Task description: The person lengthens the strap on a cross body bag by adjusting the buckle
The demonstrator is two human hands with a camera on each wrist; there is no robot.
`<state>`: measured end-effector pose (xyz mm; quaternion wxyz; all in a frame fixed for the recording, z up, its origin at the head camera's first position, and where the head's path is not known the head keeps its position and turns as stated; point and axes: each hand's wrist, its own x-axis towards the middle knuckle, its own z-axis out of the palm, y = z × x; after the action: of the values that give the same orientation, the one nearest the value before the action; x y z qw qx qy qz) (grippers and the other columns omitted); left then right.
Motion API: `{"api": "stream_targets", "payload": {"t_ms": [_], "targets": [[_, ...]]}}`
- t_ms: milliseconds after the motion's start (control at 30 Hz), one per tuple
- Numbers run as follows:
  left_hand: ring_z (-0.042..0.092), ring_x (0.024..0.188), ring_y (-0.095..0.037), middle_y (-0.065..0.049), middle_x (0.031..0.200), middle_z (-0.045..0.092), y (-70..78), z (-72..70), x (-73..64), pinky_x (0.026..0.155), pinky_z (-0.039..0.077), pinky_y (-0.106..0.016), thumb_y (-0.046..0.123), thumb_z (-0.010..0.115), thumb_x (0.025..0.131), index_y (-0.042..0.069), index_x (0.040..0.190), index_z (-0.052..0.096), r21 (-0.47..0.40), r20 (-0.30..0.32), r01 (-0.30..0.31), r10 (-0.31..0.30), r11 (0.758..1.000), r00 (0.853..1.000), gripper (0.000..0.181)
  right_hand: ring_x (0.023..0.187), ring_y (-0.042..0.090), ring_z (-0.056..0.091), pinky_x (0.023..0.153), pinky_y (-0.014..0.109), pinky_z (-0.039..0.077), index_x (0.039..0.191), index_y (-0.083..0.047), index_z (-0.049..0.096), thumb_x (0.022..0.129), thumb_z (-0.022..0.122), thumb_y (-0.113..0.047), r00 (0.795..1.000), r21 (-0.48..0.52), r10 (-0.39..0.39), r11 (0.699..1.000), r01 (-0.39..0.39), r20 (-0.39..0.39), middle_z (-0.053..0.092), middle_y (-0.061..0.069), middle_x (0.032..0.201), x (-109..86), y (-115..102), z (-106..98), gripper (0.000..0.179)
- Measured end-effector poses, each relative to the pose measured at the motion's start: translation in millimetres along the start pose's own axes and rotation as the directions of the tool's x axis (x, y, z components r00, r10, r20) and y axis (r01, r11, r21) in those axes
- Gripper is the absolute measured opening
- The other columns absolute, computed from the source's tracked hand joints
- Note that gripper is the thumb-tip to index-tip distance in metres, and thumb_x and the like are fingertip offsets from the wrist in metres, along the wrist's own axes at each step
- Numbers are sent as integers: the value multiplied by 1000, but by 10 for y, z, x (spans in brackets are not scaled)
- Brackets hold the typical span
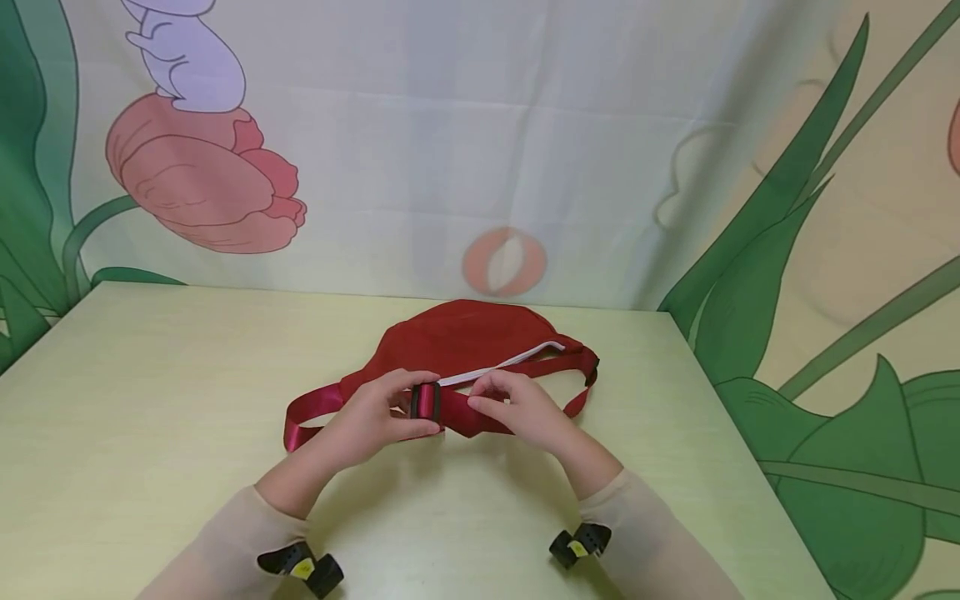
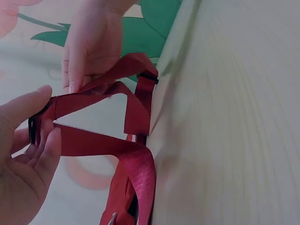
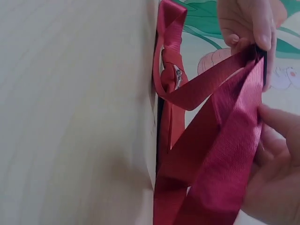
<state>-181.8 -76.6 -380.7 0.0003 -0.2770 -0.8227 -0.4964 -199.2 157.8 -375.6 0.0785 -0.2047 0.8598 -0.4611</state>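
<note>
The red bag (image 1: pixel 465 337) lies near the far edge of the table (image 1: pixel 187 467), around the middle, its rounded top towards the backdrop (image 1: pixel 390 150). It is the only container in play, a soft fabric one; what it holds, if anything, is hidden behind the cloth. A white strip (image 1: pixel 498 365) slants across its near side, and from the left wrist we pick up a metal zip pull (image 2: pixel 112 218) by the fabric, though whether the pocket is done up, I cannot tell.

In front of the bag, both hands are at work! The left hand (image 1: pixel 367 412) grips the black buckle (image 1: pixel 426 402), fingers along the top, thumb underneath, only a narrow gap between them, with the strap threaded through the frame. Just beside it, the right hand (image 1: pixel 525 408) pinches the strap (image 1: pixel 456 410) between thumb and fingertips, the grip nearly closed.

Look at that webbing: 1 loop bends round on the left of the bag, another on the right, where a black fitting (image 1: pixel 592 371) sits on the band. The wrist views show the lengths crossing and twisting between bag and hands, lifted off the tabletop.

Below, 2 pale sleeves (image 1: pixel 225 546) come in, 1 black device (image 1: pixel 303 568) at each wrist.
</note>
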Motion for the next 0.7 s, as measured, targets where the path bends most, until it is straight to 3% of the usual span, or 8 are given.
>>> {"api": "stream_targets", "payload": {"t_ms": [133, 233, 467, 600, 700], "targets": [[62, 87, -20, -8, 111, 54, 3, -43, -17, 71, 53, -29, 15, 76, 78, 9, 128, 53, -151, 80, 55, -43, 987, 996, 56, 83, 20, 57, 75, 31, 48, 100, -9, 63, 91, 62, -18, 997, 96, 37, 994, -43, 65, 63, 3, 87, 16, 14, -17, 12], [61, 85, -21, -7, 107, 55, 10, -54, -15, 70, 53, -30, 17, 75, 79, 10, 128, 54, -150, 90, 43, -30, 988, 996, 54, 84, 19, 58, 76, 30, 48, 102, -9, 63, 91, 62, -19, 996, 121, 64, 990, -71, 67, 64, 3, 89, 21, 14, -16, 16], [59, 75, -16, -2, 97, 58, -6, -8, -3, 62, 51, -28, 18, 78, 76, 11, 126, 59, -80, 24, -8, 10, 997, 1000, 53, 86, 20, 60, 78, 31, 50, 106, -7, 63, 91, 61, -18, 995, 175, 81, 980, -90, 58, 65, 5, 95, 32, 25, 7, 19], [60, 75, -17, -3, 97, 60, -27, 26, 0, 63, 52, -29, 17, 77, 77, 10, 125, 59, -110, 28, -11, 14, 994, 999, 52, 87, 20, 61, 79, 32, 51, 107, -7, 63, 91, 62, -20, 995, 205, 85, 974, -95, 56, 66, 5, 96, 46, 22, 48, 21], [61, 77, -18, -4, 96, 63, -24, 39, -2, 65, 53, -29, 15, 76, 78, 9, 126, 57, -162, 30, 24, -19, 986, 999, 53, 88, 20, 62, 79, 32, 51, 108, -7, 62, 91, 62, -20, 994, 221, 90, 970, -101, 61, 66, 6, 97, 62, 18, 80, 22]]}}
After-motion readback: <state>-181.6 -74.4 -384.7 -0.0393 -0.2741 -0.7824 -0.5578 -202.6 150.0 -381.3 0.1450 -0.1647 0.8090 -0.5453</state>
